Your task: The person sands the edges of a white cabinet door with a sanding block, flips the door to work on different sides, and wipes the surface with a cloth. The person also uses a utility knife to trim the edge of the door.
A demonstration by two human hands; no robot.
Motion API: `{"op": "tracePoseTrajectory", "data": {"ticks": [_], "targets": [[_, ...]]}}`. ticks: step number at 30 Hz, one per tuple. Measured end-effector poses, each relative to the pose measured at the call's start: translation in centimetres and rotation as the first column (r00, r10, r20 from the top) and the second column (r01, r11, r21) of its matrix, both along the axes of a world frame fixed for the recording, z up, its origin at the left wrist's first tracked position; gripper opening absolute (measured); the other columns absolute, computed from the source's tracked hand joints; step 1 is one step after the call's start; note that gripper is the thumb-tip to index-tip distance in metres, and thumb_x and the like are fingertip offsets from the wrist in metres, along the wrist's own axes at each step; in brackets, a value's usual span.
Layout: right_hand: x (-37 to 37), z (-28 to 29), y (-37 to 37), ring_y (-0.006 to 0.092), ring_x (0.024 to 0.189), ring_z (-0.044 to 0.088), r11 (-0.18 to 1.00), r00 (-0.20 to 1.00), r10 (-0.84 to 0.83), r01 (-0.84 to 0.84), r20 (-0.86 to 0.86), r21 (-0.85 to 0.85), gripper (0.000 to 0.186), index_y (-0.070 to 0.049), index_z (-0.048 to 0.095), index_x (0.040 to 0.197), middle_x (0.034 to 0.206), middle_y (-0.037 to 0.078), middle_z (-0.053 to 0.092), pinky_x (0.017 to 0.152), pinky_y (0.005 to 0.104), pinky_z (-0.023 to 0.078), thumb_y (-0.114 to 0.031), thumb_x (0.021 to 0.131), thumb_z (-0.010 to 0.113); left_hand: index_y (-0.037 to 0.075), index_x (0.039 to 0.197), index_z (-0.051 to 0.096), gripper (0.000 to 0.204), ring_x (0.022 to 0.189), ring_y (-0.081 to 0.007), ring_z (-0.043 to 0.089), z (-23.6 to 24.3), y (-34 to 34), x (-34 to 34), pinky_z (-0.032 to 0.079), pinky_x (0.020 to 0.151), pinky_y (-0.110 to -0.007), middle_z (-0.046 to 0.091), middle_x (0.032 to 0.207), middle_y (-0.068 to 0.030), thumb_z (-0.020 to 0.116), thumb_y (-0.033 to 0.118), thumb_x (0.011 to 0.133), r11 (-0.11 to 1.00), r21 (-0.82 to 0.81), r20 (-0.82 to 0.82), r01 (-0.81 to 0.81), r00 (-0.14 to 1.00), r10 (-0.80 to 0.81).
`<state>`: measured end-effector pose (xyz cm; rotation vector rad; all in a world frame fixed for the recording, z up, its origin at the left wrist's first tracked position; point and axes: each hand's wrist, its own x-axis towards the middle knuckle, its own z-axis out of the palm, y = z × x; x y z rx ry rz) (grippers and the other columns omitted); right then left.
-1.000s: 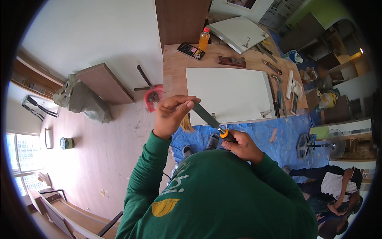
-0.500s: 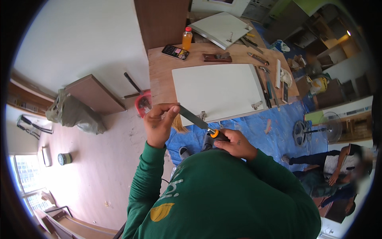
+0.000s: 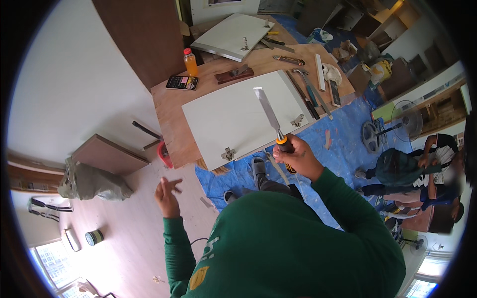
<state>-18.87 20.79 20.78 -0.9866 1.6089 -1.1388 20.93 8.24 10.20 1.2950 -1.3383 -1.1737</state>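
A chisel (image 3: 269,110) with a flat steel blade and a black-and-orange handle is gripped in my right hand (image 3: 302,158). Its blade points up and away over a white panel (image 3: 223,119) lying on the wooden worktable (image 3: 166,111). Along the panel's near edge are two metal hinges, the left one (image 3: 228,154) and the right one (image 3: 297,120). My left hand (image 3: 168,196) is raised left of the table, holding nothing, with its fingers apart. Beyond the panel rests a wooden hand plane (image 3: 234,74). A hammer (image 3: 310,87) lies to the panel's right.
An orange drink bottle (image 3: 190,63) and a phone (image 3: 182,83) stand near the table's left side. Another white panel (image 3: 231,37) lies behind. Blue sheeting (image 3: 318,149) covers the floor, with a fan (image 3: 405,121) at the right. Other people (image 3: 432,169) are beyond it.
My left hand has let go of the chisel blade and moved down and left. In my right hand, the chisel has swung to point away over the panel. The view has turned.
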Motion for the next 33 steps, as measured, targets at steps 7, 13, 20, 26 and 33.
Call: {"op": "tracePoseTrajectory", "data": {"ticks": [7,13,20,26,33], "targets": [[-9.7,0.2,-2.7,0.0130,0.078,0.058,0.995,0.941,-0.063,0.034,-0.333,-0.092,0.032,0.000,0.061,0.112,0.091,0.004,0.065,0.073,0.0308,0.050,-0.022,0.093,0.076,-0.002,0.069,0.063,0.061,0.047,-0.0137,0.050,-9.2,3.2,9.3,0.042,0.046,-0.033,0.053,0.054,-0.0043,0.052,0.044,0.108,0.923,0.266,0.517,-0.279,0.849,0.108],[-26.0,-2.8,-10.1,0.0215,0.080,0.065,0.978,0.795,0.143,-0.206,-0.590,-0.039,0.030,-0.002,0.063,0.109,0.087,0.013,0.067,0.074,0.0379,0.051,-0.021,0.089,0.076,0.000,0.083,0.065,0.018,0.065,-0.0206,0.068,-18.3,11.9,15.1,0.059,0.059,-0.037,0.067,0.080,-0.0130,0.067,0.013,0.095,0.909,0.311,0.477,-0.278,0.873,0.103],[-40.7,-8.4,-24.7,0.0384,0.097,0.070,0.982,0.440,0.170,0.000,-0.882,0.189,0.038,-0.003,0.069,0.113,0.106,0.023,0.071,0.085,0.0459,0.055,-0.023,0.083,0.080,0.004,0.105,0.063,0.014,0.086,-0.0244,0.074,-17.4,23.4,11.6,0.061,0.067,-0.038,0.074,0.096,-0.0123,0.059,0.012,0.094,0.750,0.653,0.616,-0.107,0.651,-0.443],[-48.4,-16.1,-33.0,0.0351,0.111,0.066,0.979,0.208,0.206,-0.038,-0.956,0.203,0.051,-0.018,0.070,0.132,0.120,0.013,0.071,0.097,0.0455,0.055,-0.027,0.083,0.081,-0.003,0.091,0.071,0.056,0.076,-0.0218,0.074,-8.7,26.0,-3.3,0.054,0.061,-0.033,0.076,0.085,-0.0141,0.054,0.048,0.106,0.545,0.631,0.681,-0.552,0.730,-0.050],[-49.0,-19.8,-36.4,0.0309,0.119,0.062,0.957,0.214,0.292,-0.067,-0.932,0.284,0.050,-0.019,0.069,0.132,0.128,0.007,0.069,0.101,0.0446,0.053,-0.027,0.084,0.080,-0.001,0.093,0.071,0.052,0.078,-0.0192,0.074,-9.3,31.2,-2.9,0.053,0.060,-0.033,0.075,0.087,-0.0096,0.063,0.050,0.101,0.446,0.708,0.612,-0.548,0.791,0.001]]}}
